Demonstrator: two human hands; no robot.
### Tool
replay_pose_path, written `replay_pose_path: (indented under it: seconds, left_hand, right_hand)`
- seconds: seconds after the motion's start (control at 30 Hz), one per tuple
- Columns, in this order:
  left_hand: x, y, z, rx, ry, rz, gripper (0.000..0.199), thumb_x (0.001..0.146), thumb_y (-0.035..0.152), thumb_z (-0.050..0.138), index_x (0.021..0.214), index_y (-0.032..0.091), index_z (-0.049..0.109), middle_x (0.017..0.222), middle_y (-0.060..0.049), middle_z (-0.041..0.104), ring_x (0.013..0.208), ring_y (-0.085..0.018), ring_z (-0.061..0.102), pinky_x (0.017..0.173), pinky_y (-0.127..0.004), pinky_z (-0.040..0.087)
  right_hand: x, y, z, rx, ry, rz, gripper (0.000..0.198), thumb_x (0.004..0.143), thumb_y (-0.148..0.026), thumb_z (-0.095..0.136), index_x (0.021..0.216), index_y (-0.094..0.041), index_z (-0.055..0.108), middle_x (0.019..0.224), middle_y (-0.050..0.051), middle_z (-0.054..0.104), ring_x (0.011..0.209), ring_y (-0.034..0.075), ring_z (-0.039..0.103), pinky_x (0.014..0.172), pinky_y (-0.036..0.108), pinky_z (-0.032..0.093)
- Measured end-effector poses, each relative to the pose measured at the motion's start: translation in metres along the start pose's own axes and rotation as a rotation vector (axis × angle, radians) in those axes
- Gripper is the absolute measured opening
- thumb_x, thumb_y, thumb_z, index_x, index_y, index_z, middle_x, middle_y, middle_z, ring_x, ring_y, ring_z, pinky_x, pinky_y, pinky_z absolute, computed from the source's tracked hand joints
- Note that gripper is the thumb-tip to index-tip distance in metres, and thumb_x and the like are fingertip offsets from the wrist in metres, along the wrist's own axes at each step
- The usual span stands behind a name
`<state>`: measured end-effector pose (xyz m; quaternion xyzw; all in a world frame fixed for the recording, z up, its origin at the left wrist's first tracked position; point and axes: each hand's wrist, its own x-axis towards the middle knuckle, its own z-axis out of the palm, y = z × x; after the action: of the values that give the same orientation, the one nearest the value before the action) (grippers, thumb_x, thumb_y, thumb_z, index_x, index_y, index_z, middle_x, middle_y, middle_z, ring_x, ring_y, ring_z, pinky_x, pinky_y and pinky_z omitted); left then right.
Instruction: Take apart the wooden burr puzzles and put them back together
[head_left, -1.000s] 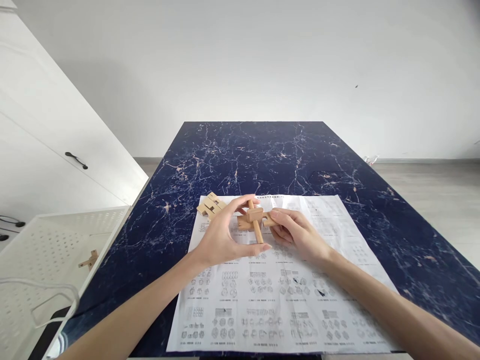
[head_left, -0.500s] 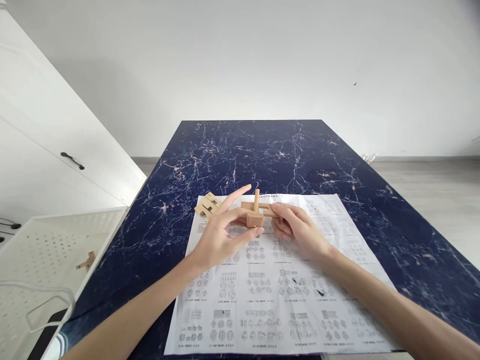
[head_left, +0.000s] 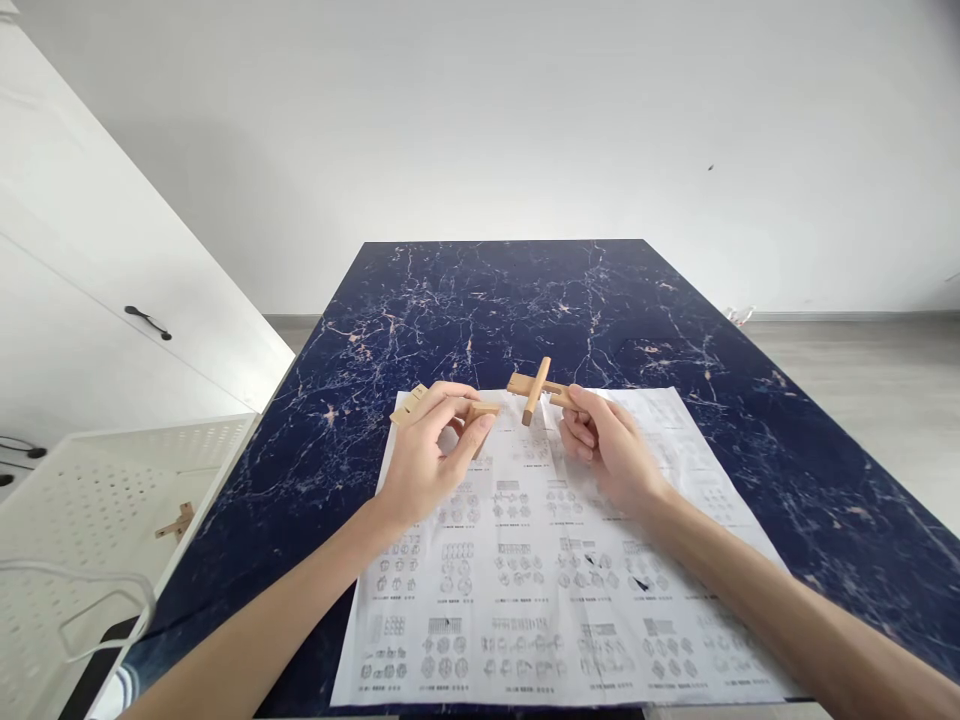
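Observation:
My left hand (head_left: 431,450) pinches a small wooden puzzle piece (head_left: 484,410) between thumb and fingers, and much of the piece is hidden by them. My right hand (head_left: 611,445) is closed on the end of a slotted flat wooden puzzle piece (head_left: 561,392). A wooden stick (head_left: 537,390) crosses that piece, and the two form a cross held above the paper's top edge. The two hands are apart. More wooden puzzle pieces (head_left: 407,404) lie at the paper's upper left corner, partly behind my left hand.
A creased printed sheet (head_left: 525,620) with rows of small diagrams covers the near part of the dark blue marbled table (head_left: 480,310). At the left, a white perforated tray (head_left: 97,500) holds another wooden piece (head_left: 176,522). A white cabinet (head_left: 112,250) stands beyond it.
The piece in my left hand has come away from the slotted piece and stick. My right hand has moved slightly right, and the stick has tilted. My left hand has drawn back left.

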<state>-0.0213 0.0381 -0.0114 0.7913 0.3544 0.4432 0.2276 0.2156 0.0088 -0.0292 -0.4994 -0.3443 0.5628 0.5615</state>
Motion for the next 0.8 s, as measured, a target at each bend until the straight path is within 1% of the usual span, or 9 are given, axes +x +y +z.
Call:
replay_pose_path:
  seconds: [0.07,0.13,0.27,0.4,0.5,0.67,0.73,0.8]
  left_hand:
    - [0.0,-0.006,0.0,0.133,0.0,0.076,0.019,0.109,0.028,0.064,0.092,0.021,0.07,0.108,-0.005,0.07,0.094,-0.019,0.069,0.089,-0.039,0.061]
    - [0.0,-0.011,0.001,0.257,-0.015,0.129,0.022,0.109,0.029,0.064,0.089,0.02,0.066,0.11,-0.006,0.07,0.105,-0.024,0.066,0.098,-0.044,0.057]
    - [0.0,-0.015,0.001,0.384,-0.074,0.165,0.032,0.11,0.031,0.061,0.08,0.02,0.059,0.113,-0.01,0.069,0.111,-0.028,0.062,0.097,-0.047,0.056]
    - [0.0,-0.017,-0.002,0.503,-0.102,0.161,0.034,0.109,0.034,0.064,0.078,0.02,0.061,0.117,-0.012,0.069,0.121,-0.033,0.059,0.102,-0.055,0.054]
    - [0.0,-0.02,-0.003,0.553,-0.095,0.157,0.028,0.108,0.037,0.066,0.086,0.019,0.069,0.12,-0.014,0.069,0.126,-0.035,0.057,0.106,-0.058,0.053]
    - [-0.002,-0.021,0.0,0.562,-0.085,0.16,0.022,0.105,0.041,0.07,0.1,0.021,0.075,0.12,-0.014,0.071,0.127,-0.036,0.058,0.105,-0.057,0.055]
    - [-0.003,-0.02,0.001,0.561,-0.092,0.155,0.022,0.102,0.043,0.073,0.106,0.022,0.075,0.122,-0.013,0.071,0.129,-0.037,0.058,0.106,-0.058,0.054]
    - [-0.003,-0.018,0.002,0.573,-0.11,0.148,0.027,0.097,0.046,0.078,0.111,0.023,0.074,0.126,-0.014,0.07,0.133,-0.04,0.056,0.109,-0.061,0.052]
  right_hand:
    - [0.0,0.0,0.0,-0.014,-0.009,-0.007,0.053,0.098,-0.055,0.075,0.066,-0.024,0.048,0.06,-0.006,0.031,0.053,0.012,0.031,0.051,0.03,0.027]
    - [-0.001,0.0,0.001,-0.024,-0.019,-0.013,0.052,0.098,-0.055,0.074,0.066,-0.023,0.047,0.059,-0.006,0.031,0.053,0.012,0.031,0.052,0.03,0.027]
    - [-0.001,-0.001,0.002,-0.021,-0.015,-0.007,0.053,0.096,-0.055,0.077,0.065,-0.023,0.047,0.059,-0.006,0.032,0.053,0.012,0.031,0.051,0.03,0.027]
    - [-0.002,-0.004,0.004,-0.02,-0.01,-0.005,0.053,0.094,-0.054,0.078,0.064,-0.024,0.047,0.059,-0.006,0.033,0.053,0.012,0.031,0.051,0.03,0.028]
    - [-0.003,-0.006,0.005,-0.026,-0.013,-0.011,0.053,0.093,-0.055,0.079,0.064,-0.024,0.048,0.06,-0.006,0.033,0.052,0.012,0.031,0.05,0.03,0.028]
    - [-0.004,-0.006,0.004,-0.052,-0.024,-0.014,0.053,0.094,-0.058,0.079,0.065,-0.024,0.05,0.06,-0.006,0.035,0.053,0.012,0.03,0.051,0.03,0.03]
    - [-0.004,-0.006,0.004,-0.049,-0.018,-0.014,0.054,0.093,-0.058,0.079,0.064,-0.024,0.049,0.06,-0.006,0.034,0.053,0.012,0.03,0.051,0.03,0.03]
    - [-0.003,-0.005,0.004,-0.051,-0.015,-0.012,0.053,0.094,-0.058,0.079,0.065,-0.024,0.05,0.059,-0.006,0.035,0.052,0.012,0.031,0.052,0.03,0.031]
